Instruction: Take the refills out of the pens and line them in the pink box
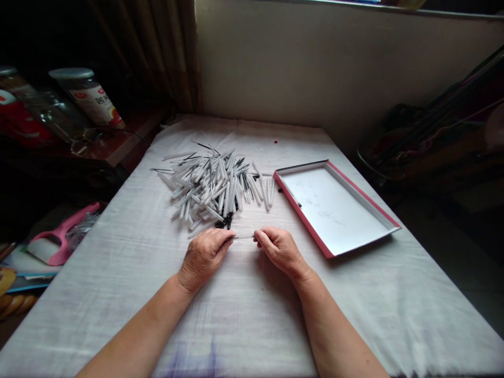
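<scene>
My left hand [208, 255] pinches one end of a slim, pale pen barrel [244, 237] just above the cloth. At its other end, my right hand [279, 248] is closed with thumb and forefinger together; a small dark bit shows at those fingertips, too small to make out. Right behind my left hand lies a heap of white pen barrels [205, 184], mixed with thin dark refills [247, 185]. Small black pen caps [229, 219] rest at the heap's near edge.
A shallow red-edged box lid [354, 210] with a white inside stands to the right, a single pen [292, 193] along its left wall. White cloth [252, 325] covers the table. Left of it are a pink-handled tool [59, 241] and a shelf with jars [88, 97].
</scene>
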### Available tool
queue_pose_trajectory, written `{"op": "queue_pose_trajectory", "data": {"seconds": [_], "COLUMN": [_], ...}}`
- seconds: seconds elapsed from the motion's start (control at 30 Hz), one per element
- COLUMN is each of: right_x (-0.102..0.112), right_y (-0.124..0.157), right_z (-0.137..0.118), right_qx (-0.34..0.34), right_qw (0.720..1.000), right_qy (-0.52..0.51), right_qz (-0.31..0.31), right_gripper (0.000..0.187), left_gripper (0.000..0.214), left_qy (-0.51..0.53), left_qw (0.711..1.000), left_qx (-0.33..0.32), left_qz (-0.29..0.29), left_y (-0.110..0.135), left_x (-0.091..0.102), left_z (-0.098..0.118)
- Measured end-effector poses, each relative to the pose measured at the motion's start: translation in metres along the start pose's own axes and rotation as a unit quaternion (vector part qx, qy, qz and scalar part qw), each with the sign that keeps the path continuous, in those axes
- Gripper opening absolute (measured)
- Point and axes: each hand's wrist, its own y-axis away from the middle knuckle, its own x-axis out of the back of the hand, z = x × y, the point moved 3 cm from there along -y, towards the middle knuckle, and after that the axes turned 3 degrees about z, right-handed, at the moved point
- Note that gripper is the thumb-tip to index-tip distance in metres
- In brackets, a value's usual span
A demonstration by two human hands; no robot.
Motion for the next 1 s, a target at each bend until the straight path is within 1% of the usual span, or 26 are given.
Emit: {"op": "queue_pose_trajectory", "data": {"seconds": [0.03,0.07,0.13,0.2,0.27,0.3,0.4,0.43,0.53,0.63,0.67,0.77,0.83,0.9,1.0], "right_x": [0.0003,0.0006,0.001,0.0011,0.001,0.001,0.0013,0.0014,0.0021,0.0018,0.0017,0.0018,0.002,0.0021,0.0022], "right_y": [0.0003,0.0006,0.001,0.0009,0.0006,0.0005,0.0006,0.0007,0.001,0.0008,0.0008,0.0012,0.0016,0.0017,0.0013], "right_z": [-0.0001,0.0003,0.0024,0.0045,0.0054,0.0052,0.004,0.0038,0.0046,0.0051,0.0049,0.0046,0.0049,0.0055,0.006], "right_qx": [-0.001,-0.003,-0.003,0.002,0.004,0.003,-0.005,-0.007,-0.005,0.004,0.003,-0.009,-0.011,-0.003,0.012], "right_qw": [1.0,1.0,1.0,0.998,0.998,0.999,1.0,1.0,0.999,0.999,0.999,1.0,0.999,0.998,0.999], "right_qy": [0.003,-0.001,-0.028,-0.06,-0.061,-0.048,-0.009,-0.006,-0.034,-0.052,-0.044,-0.02,-0.035,-0.058,-0.048], "right_qz": [0.0,0.001,0.003,0.001,-0.002,-0.003,-0.008,-0.01,-0.01,-0.013,-0.014,-0.01,-0.009,-0.009,-0.005], "right_gripper": [0.037,0.034,0.023,0.02,0.016,0.016,0.03,0.03,0.02,0.016,0.016,0.024,0.021,0.023,0.015], "left_gripper": [0.018,0.018,0.017,0.018,0.018,0.018,0.018,0.018,0.017,0.017,0.017,0.018,0.018,0.018,0.017], "left_qy": [0.003,0.007,0.012,0.015,0.016,0.017,0.018,0.017,0.014,0.014,0.014,0.015,0.015,0.014,0.013], "left_qw": [1.0,1.0,1.0,1.0,1.0,1.0,1.0,1.0,1.0,1.0,1.0,0.999,0.999,0.999,0.999], "left_qx": [0.002,0.005,0.009,0.012,0.013,0.013,0.012,0.013,0.017,0.02,0.021,0.027,0.031,0.033,0.031], "left_qz": [0.0,0.0,0.003,0.004,0.002,0.001,-0.001,-0.001,-0.001,-0.004,-0.006,-0.012,-0.014,-0.012,-0.008], "left_y": [0.0,-0.0001,-0.0003,-0.0005,-0.0006,-0.0006,-0.0006,-0.0006,-0.0006,-0.0006,-0.0007,-0.0009,-0.0011,-0.0011,-0.0007], "left_x": [0.0001,0.0003,0.0009,0.0012,0.0012,0.0011,0.0005,0.0004,0.0005,0.0011,0.0014,0.0023,0.0026,0.0028,0.0025], "left_z": [0.0,-0.0001,-0.0004,-0.0008,-0.0009,-0.0009,-0.0007,-0.0007,-0.0008,-0.0007,-0.0005,0.0003,0.0007,0.0007,0.0001]}}
